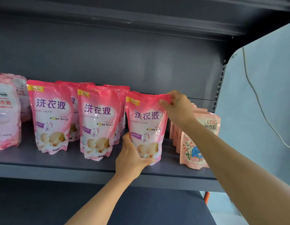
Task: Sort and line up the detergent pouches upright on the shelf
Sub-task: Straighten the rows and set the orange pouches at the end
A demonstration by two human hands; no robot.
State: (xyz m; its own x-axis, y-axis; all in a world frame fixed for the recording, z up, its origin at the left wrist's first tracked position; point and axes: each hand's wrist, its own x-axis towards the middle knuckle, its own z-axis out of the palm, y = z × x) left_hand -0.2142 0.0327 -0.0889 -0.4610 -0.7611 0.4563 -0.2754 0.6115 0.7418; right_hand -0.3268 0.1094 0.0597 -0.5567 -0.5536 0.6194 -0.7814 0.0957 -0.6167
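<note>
A bright pink detergent pouch (146,120) stands upright near the front of the grey shelf (92,163). My left hand (133,158) grips its lower left corner at the base. My right hand (176,106) pinches its top right corner. To its left stand two more rows of the same pink pouches, fronted by one pouch (98,124) and another (51,117), with more behind them. Pale pink pouches with a white label (6,114) stand at the far left.
A row of small peach-pink floral pouches (194,148) stands at the right end of the shelf, partly behind my right forearm. The slotted shelf upright (219,85) and a pale wall with a hanging cable (261,111) lie beyond. Another shelf board (141,21) hangs overhead.
</note>
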